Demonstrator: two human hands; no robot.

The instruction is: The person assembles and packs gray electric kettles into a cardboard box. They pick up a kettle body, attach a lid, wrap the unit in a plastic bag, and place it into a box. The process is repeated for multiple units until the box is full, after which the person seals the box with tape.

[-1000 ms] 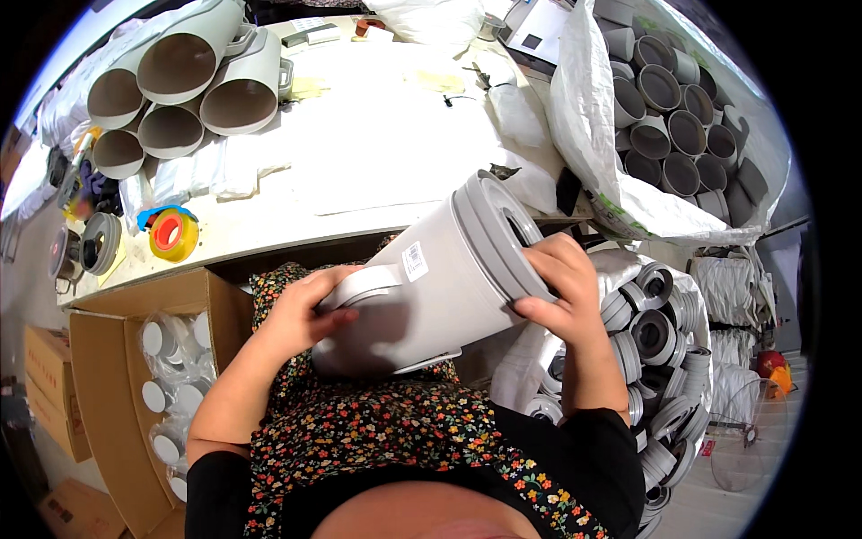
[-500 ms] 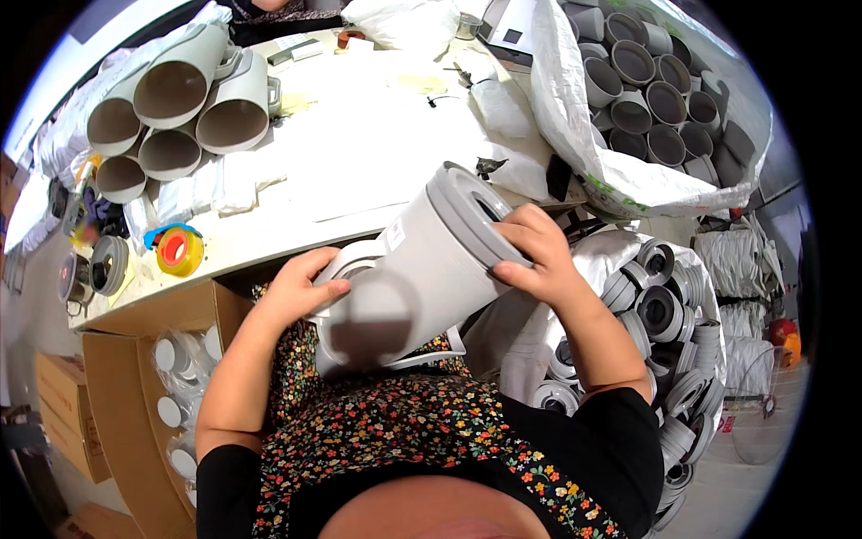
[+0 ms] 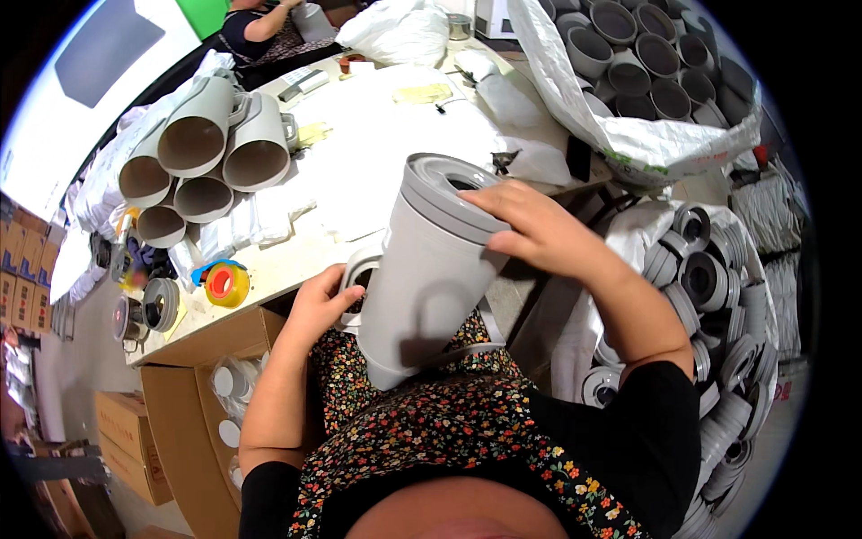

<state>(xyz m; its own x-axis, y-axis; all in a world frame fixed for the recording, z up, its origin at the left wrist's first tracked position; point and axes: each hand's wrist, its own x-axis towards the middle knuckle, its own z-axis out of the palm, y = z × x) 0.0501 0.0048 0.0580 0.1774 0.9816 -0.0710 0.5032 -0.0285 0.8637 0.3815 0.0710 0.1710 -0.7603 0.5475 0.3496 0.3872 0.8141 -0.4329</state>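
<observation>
Matt grey mug [image 3: 422,283], printed cloth apron [image 3: 413,409], cardboard box [image 3: 193,449]

White sack [image 3: 669,144]: green lettering, illegible; cardboard box [image 3: 126,436]: lettering, illegible.

A large, pale-gray, plastic-looking cylindrical jug [image 3: 422,283] was held tilted over a black floral-print cloth apron [image 3: 413,431], its top leaning right. A darker gray, round, stepped lid [image 3: 433,201] with a dark opening capped it; its pale-gray looped handle [image 3: 363,258] faced left.

The curled right hand [image 3: 537,226] sits higher than the curled left hand [image 3: 319,307].
</observation>
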